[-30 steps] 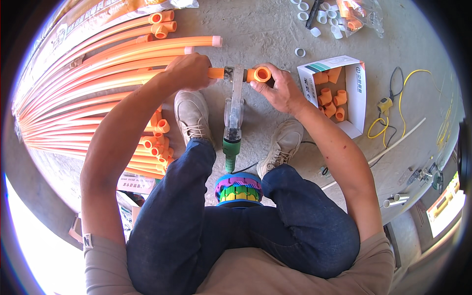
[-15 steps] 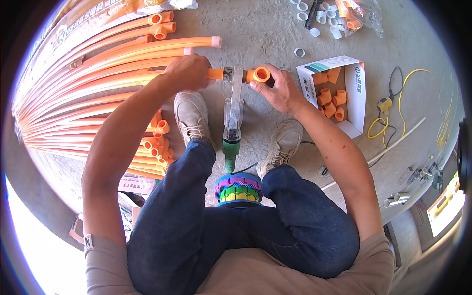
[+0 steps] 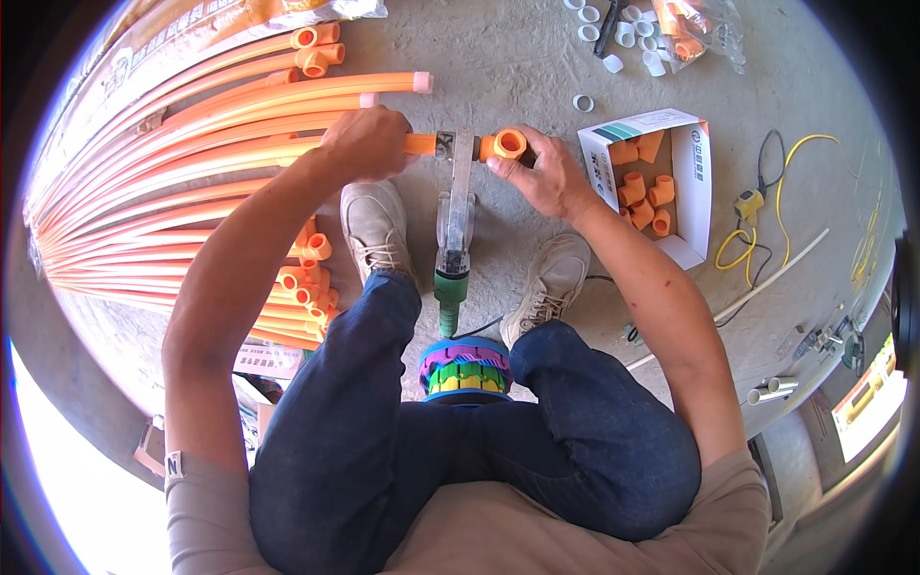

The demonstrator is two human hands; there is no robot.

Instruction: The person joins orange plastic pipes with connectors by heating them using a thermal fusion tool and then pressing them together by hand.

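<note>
My left hand [image 3: 369,144] is wrapped round an orange plastic pipe [image 3: 419,144], whose end meets the left side of the heating head on a pipe welder. My right hand [image 3: 546,174] grips an orange tee fitting [image 3: 505,146] against the other side of that head, its round opening facing up. The pipe welder [image 3: 452,287] has a green handle and a flat metal plate, and stands upright on the floor between my shoes. How far the pipe and fitting sit on the heating head is hidden.
Many long orange pipes [image 3: 192,158] fan out at left, several with fittings on their ends. An open white box [image 3: 692,177] of orange elbow fittings stands at right. White rings [image 3: 584,102] lie at far right, near a yellow cable [image 3: 788,211]. A colourful round stool [image 3: 467,369] is between my legs.
Almost nothing differs. Both hands keep their hold at the welder, and my left forearm has shifted very slightly.
</note>
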